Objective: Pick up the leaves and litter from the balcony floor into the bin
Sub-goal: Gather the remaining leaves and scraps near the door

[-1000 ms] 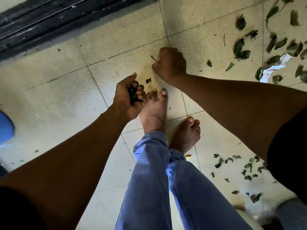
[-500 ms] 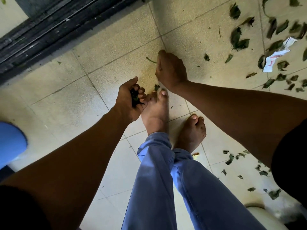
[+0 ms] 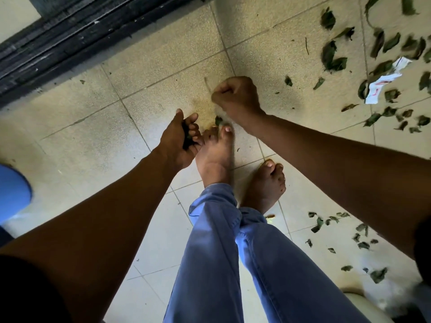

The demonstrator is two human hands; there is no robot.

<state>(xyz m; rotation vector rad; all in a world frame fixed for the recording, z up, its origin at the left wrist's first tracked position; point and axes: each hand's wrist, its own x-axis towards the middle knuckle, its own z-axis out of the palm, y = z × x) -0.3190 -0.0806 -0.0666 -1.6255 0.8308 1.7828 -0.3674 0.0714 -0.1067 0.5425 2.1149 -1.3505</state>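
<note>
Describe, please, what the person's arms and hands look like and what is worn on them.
Both forearms are bare down to the left hand and right hand; no gloves, rings, watch or bracelets show. A dark sleeve edge covers the right upper arm, and dark cloth the left. The fingernails on the left hand look short and unpainted.

Dark green leaves [image 3: 331, 57] scattered on tiles, crumpled white litter [image 3: 382, 82] among them

Floor [image 3: 149, 145] laid in pale beige speckled tiles, thin grout lines seen. Dark sliding-door track [image 3: 70, 40] set along far left edge. Blue rounded object [image 3: 12, 194] seen at left edge, partly cut off.
</note>
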